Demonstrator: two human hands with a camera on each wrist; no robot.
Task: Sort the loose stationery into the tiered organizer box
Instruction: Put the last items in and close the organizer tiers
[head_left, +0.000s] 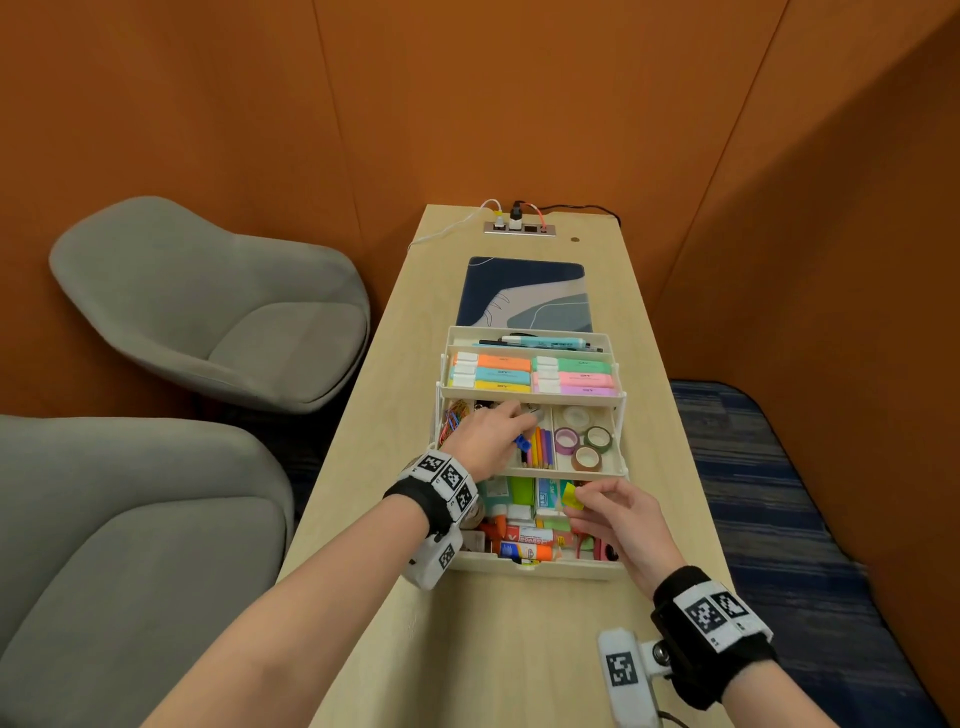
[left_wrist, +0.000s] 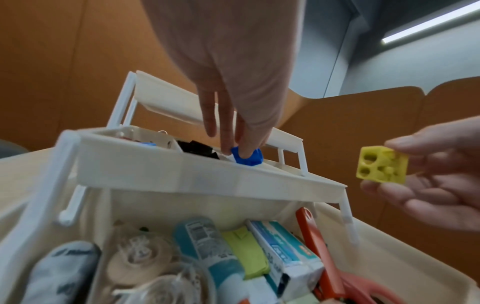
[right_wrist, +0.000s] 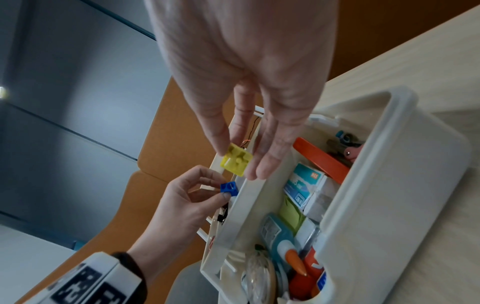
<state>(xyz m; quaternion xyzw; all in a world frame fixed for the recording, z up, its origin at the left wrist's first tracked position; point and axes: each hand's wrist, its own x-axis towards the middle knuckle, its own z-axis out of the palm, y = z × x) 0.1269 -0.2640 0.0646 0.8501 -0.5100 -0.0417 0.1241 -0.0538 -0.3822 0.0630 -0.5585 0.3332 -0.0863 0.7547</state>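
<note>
Nearing completion, the tiered organizer box (head_left: 530, 569) is sitting well filled on the counter (head_left: 498, 649). The left hand (head_left: 485, 439) is pinching a blue sharpener (left_wrist: 246, 157) over the middle tier; the right hand (head_left: 615, 519) is pinching a yellow sharpener (left_wrist: 380, 169). Only the wrist views are showing their holes.

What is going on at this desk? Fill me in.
A person is sorting stationery into a cream tiered organizer box on the desk. The left hand pinches a small blue sharpener over the middle tier. The right hand pinches a yellow sharpener above the crowded bottom tier. Highlighters fill the upper tier, and tape rolls sit in the middle tier's right compartment.
</note>
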